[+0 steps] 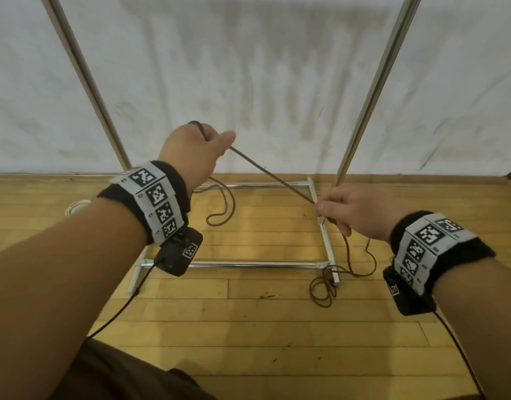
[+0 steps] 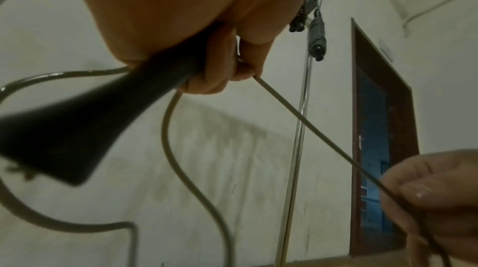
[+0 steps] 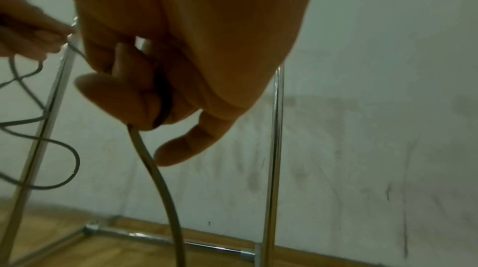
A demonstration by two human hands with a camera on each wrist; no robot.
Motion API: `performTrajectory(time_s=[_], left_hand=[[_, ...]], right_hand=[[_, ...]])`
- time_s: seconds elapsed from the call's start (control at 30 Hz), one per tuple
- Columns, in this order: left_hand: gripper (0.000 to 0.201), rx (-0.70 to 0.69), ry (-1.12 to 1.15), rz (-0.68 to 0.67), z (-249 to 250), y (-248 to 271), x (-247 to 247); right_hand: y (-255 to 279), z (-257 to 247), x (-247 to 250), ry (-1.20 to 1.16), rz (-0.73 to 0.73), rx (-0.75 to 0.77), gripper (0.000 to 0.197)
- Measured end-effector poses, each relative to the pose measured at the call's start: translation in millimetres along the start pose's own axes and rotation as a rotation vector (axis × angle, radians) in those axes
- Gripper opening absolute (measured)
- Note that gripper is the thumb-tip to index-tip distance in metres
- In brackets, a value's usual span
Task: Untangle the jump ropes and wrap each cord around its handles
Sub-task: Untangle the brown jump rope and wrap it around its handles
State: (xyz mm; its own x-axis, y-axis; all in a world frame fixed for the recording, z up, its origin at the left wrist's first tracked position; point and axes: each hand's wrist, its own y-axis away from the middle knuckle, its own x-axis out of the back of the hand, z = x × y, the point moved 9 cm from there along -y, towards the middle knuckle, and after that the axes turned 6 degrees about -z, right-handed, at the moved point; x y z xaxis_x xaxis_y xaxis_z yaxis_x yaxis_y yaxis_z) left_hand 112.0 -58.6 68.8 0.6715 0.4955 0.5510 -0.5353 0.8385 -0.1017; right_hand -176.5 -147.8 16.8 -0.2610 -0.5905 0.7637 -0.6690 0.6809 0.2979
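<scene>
Your left hand [image 1: 195,151] is clenched around a black handle [image 2: 77,128] of the jump rope, thumb and forefinger also pinching the brown cord [image 1: 273,176] where it leaves your grip. Your right hand [image 1: 355,213] pinches the same cord lower down, its fingers curled round it, so the stretch between your hands runs taut and straight. Below your left hand a loop of cord [image 1: 222,206] hangs toward the wooden floor [image 1: 248,327]; below your right hand the cord drops and lies in loose coils [image 1: 323,290] on the floor beside a corner of the metal rack base [image 1: 234,265]. The rack's two uprights [image 1: 372,90] rise against the white wall [image 1: 248,67].
</scene>
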Motion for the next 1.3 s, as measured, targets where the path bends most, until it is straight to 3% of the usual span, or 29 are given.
performTrajectory(time_s=[0.2, 0.37, 0.53, 0.63, 0.7, 0.9, 1.07, 1.17, 1.3], left_hand=[[0.035, 0.036, -0.114, -0.180, -9.8, 0.1, -15.1], [0.016, -0.019, -0.108, -0.333, -2.0, 13.9, -44.3], [0.027, -0.148, 0.001, -0.493, 23.0, 34.6, -71.9], [0.036, -0.174, 0.136, -0.687, 35.3, 54.0, -95.3], [0.036, -0.142, 0.222, -0.737, 37.5, 60.7, -105.0], [0.008, -0.054, 0.358, -0.605, 31.1, 56.1, -99.0], [0.025, -0.010, 0.384, -0.691, 31.0, 60.7, -105.5], [0.009, -0.033, 0.328, -0.665, 32.4, 61.2, -106.9], [0.011, -0.012, 0.334, -0.598, 30.2, 55.7, -99.5]], right_hand=[[4.1, -0.2, 23.1, -0.284, 0.218, 0.050, 0.008], [4.9, -24.3, 13.8, -0.653, 0.129, 0.169, 0.019], [6.8, -44.7, 1.3, -0.896, -0.021, 0.183, 0.027], [9.5, -52.8, -0.1, -0.934, -0.007, 0.193, 0.032], [10.4, -54.9, 0.0, -0.956, 0.007, 0.190, 0.038], [10.8, -58.7, -2.3, -0.926, 0.025, 0.215, 0.039], [11.2, -54.8, 6.8, -0.793, 0.168, 0.189, 0.032], [10.7, -56.8, 6.6, -0.773, 0.167, 0.187, 0.028], [11.0, -55.6, 13.5, -0.745, 0.187, 0.220, 0.020]])
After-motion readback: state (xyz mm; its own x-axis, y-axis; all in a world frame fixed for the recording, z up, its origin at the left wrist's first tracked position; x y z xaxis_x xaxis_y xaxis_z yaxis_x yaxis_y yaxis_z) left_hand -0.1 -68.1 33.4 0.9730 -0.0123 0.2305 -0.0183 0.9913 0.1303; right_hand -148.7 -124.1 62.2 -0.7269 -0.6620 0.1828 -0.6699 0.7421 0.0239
